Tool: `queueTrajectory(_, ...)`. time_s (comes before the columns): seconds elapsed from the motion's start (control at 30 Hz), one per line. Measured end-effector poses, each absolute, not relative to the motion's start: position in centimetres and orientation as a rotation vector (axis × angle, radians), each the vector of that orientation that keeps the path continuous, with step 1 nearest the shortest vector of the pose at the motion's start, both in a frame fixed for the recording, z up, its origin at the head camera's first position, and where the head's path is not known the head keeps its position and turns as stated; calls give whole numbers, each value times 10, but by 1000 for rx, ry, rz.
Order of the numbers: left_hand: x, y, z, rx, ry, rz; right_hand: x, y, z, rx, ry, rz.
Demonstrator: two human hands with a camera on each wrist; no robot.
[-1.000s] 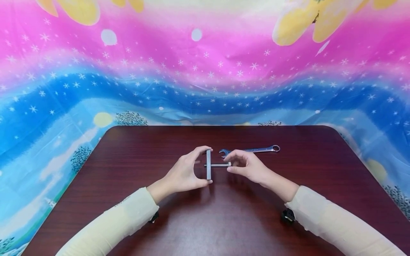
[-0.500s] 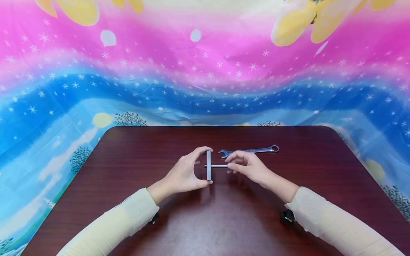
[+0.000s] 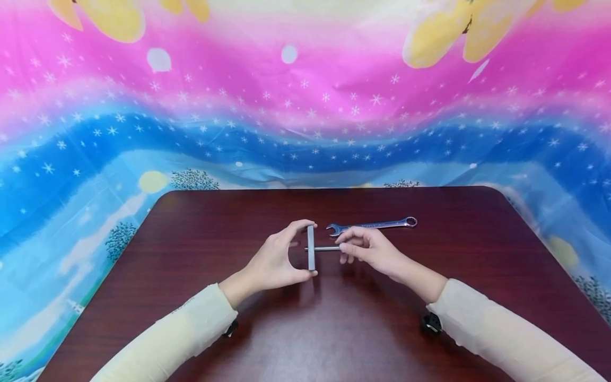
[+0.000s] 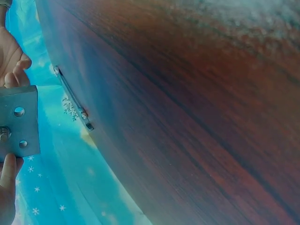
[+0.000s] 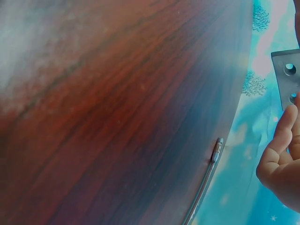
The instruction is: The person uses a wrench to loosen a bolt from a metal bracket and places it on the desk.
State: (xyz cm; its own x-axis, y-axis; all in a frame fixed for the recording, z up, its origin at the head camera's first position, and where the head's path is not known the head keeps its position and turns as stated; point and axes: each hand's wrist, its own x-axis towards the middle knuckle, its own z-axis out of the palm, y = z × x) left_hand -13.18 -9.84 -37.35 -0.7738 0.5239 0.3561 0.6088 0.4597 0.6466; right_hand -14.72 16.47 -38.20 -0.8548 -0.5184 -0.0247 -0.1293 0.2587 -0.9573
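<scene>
My left hand (image 3: pixel 272 261) grips a flat grey metal plate (image 3: pixel 311 260) by two opposite edges, thumb at the near one and fingers at the far one. Held on edge above the table, the plate has several holes, seen in the left wrist view. A long bolt (image 3: pixel 326 249) passes through its middle, and its threaded tip (image 4: pixel 4 135) sticks out on the left side. My right hand (image 3: pixel 374 250) pinches the bolt's right end between thumb and fingers, which hide the head. In the right wrist view, a corner of the plate (image 5: pixel 284 79) shows beyond the right fingers.
A combination wrench (image 3: pixel 382 224) lies on the dark red wooden table (image 3: pixel 305 329), just behind my right hand. Behind the table's far edge hangs a pink and blue printed cloth (image 3: pixel 305 127).
One second ago the bolt's head showed at the right fingertips; now the right thumb and fingers have closed over it. The left hand and plate have stayed almost still.
</scene>
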Motion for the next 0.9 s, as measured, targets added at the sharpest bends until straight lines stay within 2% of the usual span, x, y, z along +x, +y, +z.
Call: queueTrajectory(0.9,-138,-103,-375,-973,-2562,-1294,-150,157,-386,-633,2235,-1720)
